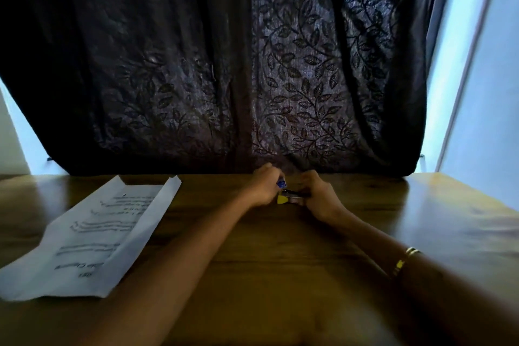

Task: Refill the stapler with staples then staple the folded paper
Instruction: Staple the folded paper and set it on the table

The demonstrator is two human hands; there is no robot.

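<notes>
At the far edge of the wooden table [280, 261], toward twelve o'clock from the viewer, both hands were brought together over a small stapler [293, 194]. A blue part [281, 184] was gripped by the left hand [264, 187], whose fingers were curled round it; it was judged to be the stapler's lid, swung up so that the magazine could be reached, though blur left this uncertain. The dark body of the stapler was held by the right hand [320, 195], its fingers curled over the far end, presumably to steady it against the table while the lid was lifted. A yellow piece [281, 199] was seen just below the hands, at about six o'clock from the blue part; whether it belonged to the stapler or was a staple box could not be told. No staples could be made out.

The folded paper [90, 236], printed with lines of text, was left lying flat at about nine o'clock, well apart from the hands, probably set aside so that it stayed out of the way during reloading. A gold bangle [404, 260] was worn on the right forearm. A dark leaf-patterned curtain [252, 64] was hung behind the table.

The refilling step was judged to be in hand, with the stapling not yet begun
</notes>
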